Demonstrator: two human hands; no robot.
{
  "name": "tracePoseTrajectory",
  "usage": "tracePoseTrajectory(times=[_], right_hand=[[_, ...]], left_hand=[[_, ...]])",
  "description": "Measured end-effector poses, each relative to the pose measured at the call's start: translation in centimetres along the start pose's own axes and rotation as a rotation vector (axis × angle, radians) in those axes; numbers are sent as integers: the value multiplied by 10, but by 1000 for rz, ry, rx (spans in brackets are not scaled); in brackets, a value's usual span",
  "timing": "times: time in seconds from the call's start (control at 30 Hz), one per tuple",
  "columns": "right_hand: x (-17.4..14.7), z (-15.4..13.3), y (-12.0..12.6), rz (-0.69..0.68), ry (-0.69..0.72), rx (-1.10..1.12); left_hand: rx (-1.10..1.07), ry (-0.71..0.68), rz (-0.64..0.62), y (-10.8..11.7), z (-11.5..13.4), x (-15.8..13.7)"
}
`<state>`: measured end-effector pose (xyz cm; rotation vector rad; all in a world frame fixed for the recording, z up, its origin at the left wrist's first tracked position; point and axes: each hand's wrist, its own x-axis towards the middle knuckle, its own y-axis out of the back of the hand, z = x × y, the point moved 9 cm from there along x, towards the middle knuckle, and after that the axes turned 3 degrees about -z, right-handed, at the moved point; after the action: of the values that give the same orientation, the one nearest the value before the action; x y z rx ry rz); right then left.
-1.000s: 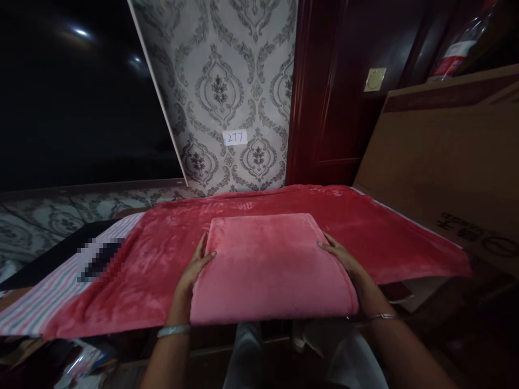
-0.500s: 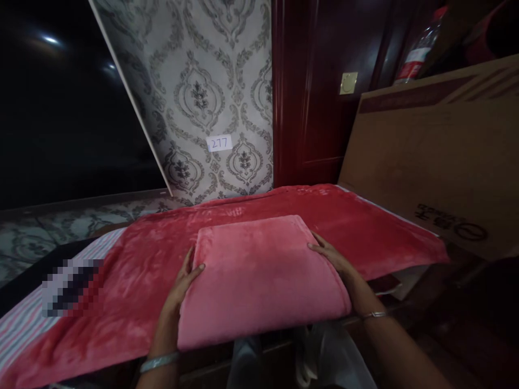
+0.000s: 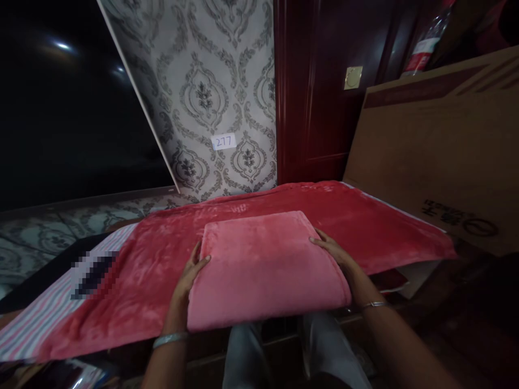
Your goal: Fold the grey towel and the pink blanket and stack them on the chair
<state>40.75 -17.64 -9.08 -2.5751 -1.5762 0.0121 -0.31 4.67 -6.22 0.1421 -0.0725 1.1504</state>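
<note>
A folded pink blanket (image 3: 259,270) lies flat in front of me, its near edge rounded at the fold. My left hand (image 3: 194,273) grips its left side, thumb on top and the other fingers down along the edge. On the opposite side, my right hand (image 3: 334,254) holds the blanket the same way, with the thumb over the top. Beneath and behind it spreads a red plush cloth (image 3: 357,227) that covers the surface. The fingers under the blanket's sides are partly hidden.
A striped cloth (image 3: 44,313) shows at the left, with a blurred dark patch on it. A large dark screen (image 3: 73,119) stands back left. To the right leans a cardboard box (image 3: 438,146), with a plastic bottle (image 3: 424,51) behind its top edge. A "277" label (image 3: 224,141) is on the wall.
The view has shifted slightly, so the scene sits a little further right and higher. Both hands keep their hold on the folded blanket, which looks much the same.
</note>
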Motion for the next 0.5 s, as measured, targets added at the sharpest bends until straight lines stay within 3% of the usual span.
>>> tracePoseTrajectory(times=[0.2, 0.5], right_hand=[[2, 1, 2, -6, 23, -33], [7, 14, 8, 28, -14, -23]], left_hand=[[5, 29, 24, 3, -4, -4], [-28, 113, 53, 7, -27, 13]])
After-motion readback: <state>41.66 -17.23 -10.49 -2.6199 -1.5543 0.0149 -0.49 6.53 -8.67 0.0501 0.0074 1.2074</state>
